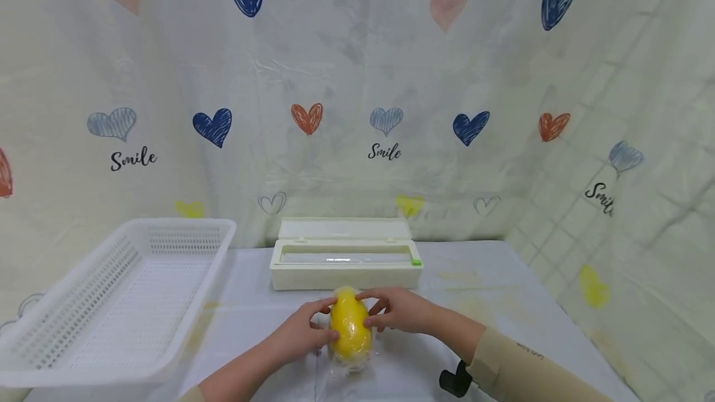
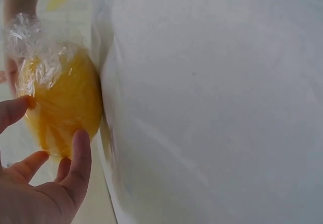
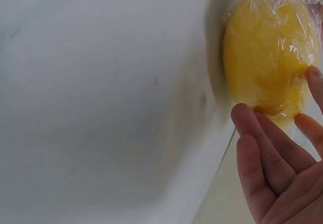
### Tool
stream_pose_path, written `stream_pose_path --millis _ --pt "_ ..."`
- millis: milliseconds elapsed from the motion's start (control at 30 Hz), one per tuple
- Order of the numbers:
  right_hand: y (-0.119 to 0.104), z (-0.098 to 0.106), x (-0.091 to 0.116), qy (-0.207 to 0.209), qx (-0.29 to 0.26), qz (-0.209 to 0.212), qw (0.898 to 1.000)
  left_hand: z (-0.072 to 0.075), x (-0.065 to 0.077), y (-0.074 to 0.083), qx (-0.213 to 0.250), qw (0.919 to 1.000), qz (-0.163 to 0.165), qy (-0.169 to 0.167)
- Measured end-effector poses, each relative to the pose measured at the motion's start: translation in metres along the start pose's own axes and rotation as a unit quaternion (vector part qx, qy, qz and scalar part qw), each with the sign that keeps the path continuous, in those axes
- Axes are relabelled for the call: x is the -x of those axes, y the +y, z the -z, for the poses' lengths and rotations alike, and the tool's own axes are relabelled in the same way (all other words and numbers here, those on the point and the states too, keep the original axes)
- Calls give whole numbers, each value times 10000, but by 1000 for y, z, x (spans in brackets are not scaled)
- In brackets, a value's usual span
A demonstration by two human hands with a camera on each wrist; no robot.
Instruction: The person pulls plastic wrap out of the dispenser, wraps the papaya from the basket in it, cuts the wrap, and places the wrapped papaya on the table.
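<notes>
A smooth yellow fruit [image 1: 350, 326], long and rounded, lies on the white-covered table in the head view. Clear cling film [image 2: 48, 67] wraps it, bunched and crinkled at the end nearest the person. The left hand [image 1: 296, 335] holds the fruit's left side, thumb near its lower part and fingertips near its far end. From the right, the right hand [image 1: 403, 310] pinches it with thumb and bent fingers. In both wrist views the fingertips meet the film-covered surface [image 3: 267, 57].
A white cling film dispenser [image 1: 346, 278] stands behind the fruit, its lid [image 1: 345, 228] raised and a film roll inside. At the left is a large white plastic basket [image 1: 192, 327]. A heart-patterned curtain [image 1: 335, 79] hangs behind the table.
</notes>
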State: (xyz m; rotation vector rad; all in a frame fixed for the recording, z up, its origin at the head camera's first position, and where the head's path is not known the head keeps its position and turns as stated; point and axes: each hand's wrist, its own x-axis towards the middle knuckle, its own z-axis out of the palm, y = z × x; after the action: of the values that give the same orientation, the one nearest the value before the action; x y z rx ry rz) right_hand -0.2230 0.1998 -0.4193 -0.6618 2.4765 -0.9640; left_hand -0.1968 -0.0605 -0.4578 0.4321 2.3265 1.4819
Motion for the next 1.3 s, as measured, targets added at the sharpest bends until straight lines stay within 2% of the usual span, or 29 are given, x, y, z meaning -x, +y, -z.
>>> stream_pose_path --millis 233,333,467,533,600,700,833,967,1033,1133,1200,1300 --pt "2 -10 2 193 -411 11 9990 7 1 3 36 9999 27 -101" --pt "3 -13 4 237 -388 -19 9990 7 2 5 -28 9999 64 -88" --pt "5 -15 6 331 -201 -22 9992 8 5 7 -454 9987 205 142" --pt "6 -15 7 385 -85 -36 9992 9 9 7 -734 9968 175 257" --pt "7 -15 7 446 45 -22 9990 11 15 8 -1001 9946 -45 275" --pt "8 -15 9 526 193 43 9984 16 26 7 -1264 9898 -660 7" --pt "9 -13 12 609 339 136 9975 19 38 6 -1558 9767 -1360 -574" --pt "13 -11 21 760 562 458 9945 16 46 3 -1976 9562 -1946 -933" --pt "15 -12 27 766 663 757 9920 13 46 2 -2240 9453 -2180 -928" --pt "17 -15 35 557 754 1138 9891 10 44 -2 -2655 9324 -2320 -795" --pt "17 -18 38 323 766 1241 9888 8 41 -4 -2964 9227 -2372 -675" --pt "14 -21 42 88 793 1188 9897 5 36 -5 -3266 9123 -2412 -531"
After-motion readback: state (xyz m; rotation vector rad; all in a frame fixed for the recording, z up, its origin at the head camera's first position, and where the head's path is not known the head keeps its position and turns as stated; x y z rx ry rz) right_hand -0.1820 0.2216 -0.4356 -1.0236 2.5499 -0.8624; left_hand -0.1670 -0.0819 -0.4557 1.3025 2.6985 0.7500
